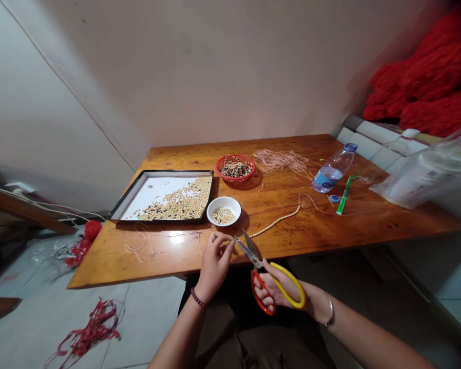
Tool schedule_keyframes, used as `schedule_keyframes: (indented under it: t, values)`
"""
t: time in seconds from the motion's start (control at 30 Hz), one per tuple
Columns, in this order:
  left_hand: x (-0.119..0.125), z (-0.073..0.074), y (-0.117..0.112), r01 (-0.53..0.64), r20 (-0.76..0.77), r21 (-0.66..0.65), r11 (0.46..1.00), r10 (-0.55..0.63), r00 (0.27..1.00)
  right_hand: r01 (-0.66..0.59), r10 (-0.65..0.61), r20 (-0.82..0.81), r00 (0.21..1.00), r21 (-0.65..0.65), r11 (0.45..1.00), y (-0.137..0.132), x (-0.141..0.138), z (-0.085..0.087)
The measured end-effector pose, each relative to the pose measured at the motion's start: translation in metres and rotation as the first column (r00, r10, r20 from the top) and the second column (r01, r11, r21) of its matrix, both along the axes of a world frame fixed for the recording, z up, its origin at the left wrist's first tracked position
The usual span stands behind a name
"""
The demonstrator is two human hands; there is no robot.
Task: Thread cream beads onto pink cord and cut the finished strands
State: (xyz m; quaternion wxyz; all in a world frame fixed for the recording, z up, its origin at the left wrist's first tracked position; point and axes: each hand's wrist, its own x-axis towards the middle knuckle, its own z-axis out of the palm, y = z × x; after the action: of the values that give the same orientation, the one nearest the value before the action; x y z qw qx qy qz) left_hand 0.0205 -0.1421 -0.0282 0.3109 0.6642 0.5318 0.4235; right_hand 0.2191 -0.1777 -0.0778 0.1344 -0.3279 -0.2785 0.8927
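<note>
My right hand grips a pair of scissors by one red and one yellow handle. Their blades stand apart, pointing up and left toward my other fingers. With fingertips pinched together, my left hand holds the end of a beaded string close to the blade tips. The strung pale beads trail right across the table, and a thin pink cord runs on from them. Just beyond my left hand is a white bowl with loose beads in it.
A black-edged tray of loose beads lies left on the wooden table. Behind the bowl stands a red basket of bead strings, beside a pink cord tangle. A water bottle, green packet and plastic bag are right.
</note>
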Motion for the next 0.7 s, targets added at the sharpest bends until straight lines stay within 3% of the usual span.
schedule_keyframes:
  t: [0.07, 0.13, 0.33, 0.43, 0.53, 0.6, 0.7]
  values:
    - [-0.008, 0.014, 0.002, -0.089, 0.042, 0.024, 0.996, 0.088, 0.995, -0.008, 0.009, -0.018, 1.0, 0.036, 0.999, -0.005, 0.003, 0.001]
    - [-0.02, 0.038, 0.007, -0.157, 0.084, 0.053, 0.986, 0.153, 0.985, -0.021, 0.024, -0.039, 0.999, 0.08, 0.997, -0.012, 0.009, 0.005]
    - [-0.068, 0.149, 0.043, -0.296, 0.259, 0.303, 0.906, 0.221, 0.94, 0.042, -0.037, -0.042, 0.998, 0.13, 0.991, -0.032, 0.032, 0.029]
    - [-0.085, 0.192, 0.059, -0.3, 0.235, 0.374, 0.878, 0.223, 0.946, 0.094, -0.09, -0.029, 0.996, 0.172, 0.981, -0.036, 0.042, 0.04]
    - [-0.095, 0.207, 0.065, -0.242, 0.052, 0.347, 0.906, 0.239, 0.97, 0.126, -0.124, -0.023, 0.992, 0.24, 0.963, -0.036, 0.049, 0.045]
    - [-0.099, 0.201, 0.064, -0.217, -0.037, 0.294, 0.931, 0.239, 0.97, 0.131, -0.133, -0.011, 0.991, 0.253, 0.958, -0.034, 0.051, 0.047]
    - [-0.107, 0.182, 0.059, -0.2, -0.088, 0.155, 0.967, 0.215, 0.973, 0.141, -0.149, 0.012, 0.989, 0.246, 0.959, -0.031, 0.053, 0.05]
